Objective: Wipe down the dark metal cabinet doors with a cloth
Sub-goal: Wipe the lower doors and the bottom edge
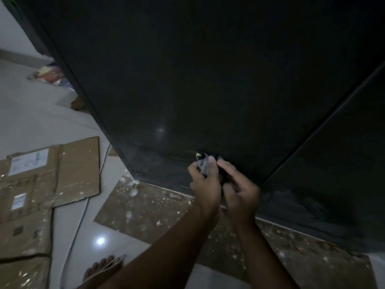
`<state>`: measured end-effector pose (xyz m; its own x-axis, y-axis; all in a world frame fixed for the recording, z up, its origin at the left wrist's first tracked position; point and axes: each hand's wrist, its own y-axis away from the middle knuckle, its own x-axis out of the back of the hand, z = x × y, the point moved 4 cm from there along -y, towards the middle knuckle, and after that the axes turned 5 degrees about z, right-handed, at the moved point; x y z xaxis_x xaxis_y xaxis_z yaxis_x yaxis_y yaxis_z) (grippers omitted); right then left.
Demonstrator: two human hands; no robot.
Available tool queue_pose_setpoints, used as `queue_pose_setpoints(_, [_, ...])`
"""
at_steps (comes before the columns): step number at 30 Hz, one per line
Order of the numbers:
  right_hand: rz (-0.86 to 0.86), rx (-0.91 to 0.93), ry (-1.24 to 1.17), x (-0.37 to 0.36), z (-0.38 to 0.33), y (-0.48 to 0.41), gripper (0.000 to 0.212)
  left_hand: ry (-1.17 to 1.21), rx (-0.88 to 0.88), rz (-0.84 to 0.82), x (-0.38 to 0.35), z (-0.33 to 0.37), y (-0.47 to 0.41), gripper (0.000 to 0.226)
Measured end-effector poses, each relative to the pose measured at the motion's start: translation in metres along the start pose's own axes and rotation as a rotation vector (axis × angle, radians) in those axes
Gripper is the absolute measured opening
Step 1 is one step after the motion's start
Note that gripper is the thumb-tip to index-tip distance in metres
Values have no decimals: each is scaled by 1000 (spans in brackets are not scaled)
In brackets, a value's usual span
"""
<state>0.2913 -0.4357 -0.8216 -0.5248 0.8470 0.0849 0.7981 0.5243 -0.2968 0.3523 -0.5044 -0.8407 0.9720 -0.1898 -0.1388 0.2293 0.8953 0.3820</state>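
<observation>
A tall dark metal cabinet door [208,80] fills most of the view, with a second door [343,153] to its right past a thin seam. Low in front of the left door, both hands hold a small bunched cloth [203,162], grey and dark with a bright green tag. My left hand [205,184] grips the grey part with curled fingers. My right hand [239,190] pinches the dark part beside it. Most of the cloth is hidden between the hands. Dusty smears show on the door's lower edge.
Flattened cardboard [208,217] speckled with white paint lies on the floor under the cabinet. More cardboard sheets [50,180] lie at the left on the pale tiled floor. A thin cable [83,213] runs across the tiles. Toes of a bare foot [100,265] show at the bottom.
</observation>
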Motion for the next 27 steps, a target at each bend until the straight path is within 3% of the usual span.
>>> queue_pose_setpoints(4, [56,478,354,23,-22,-14,35,30,-7,204,-2,-8,-15,17])
queue_pose_setpoints(6, [-75,721,514,13,-31,-12,34,50,-77,266,8,-6,-23,20])
queue_pose_setpoints(8, [-233,813,643,-8,-29,-5,35,117,-89,322,25,-2,-35,18])
queue_pose_setpoints(12, [-333,675,1010,-38,-11,7,63,88,-121,463,74,9,-78,18])
queue_pose_setpoints(17, [-244,558,1099,-47,-13,-2,77,-78,-147,635,137,31,-133,18])
queue_pose_setpoints(24, [-194,547,1213,-63,8,-2,86,-180,-59,624,189,23,-178,36])
queue_pose_setpoints(27, [-179,552,1190,-68,13,-1,87,-73,155,517,190,7,-189,33])
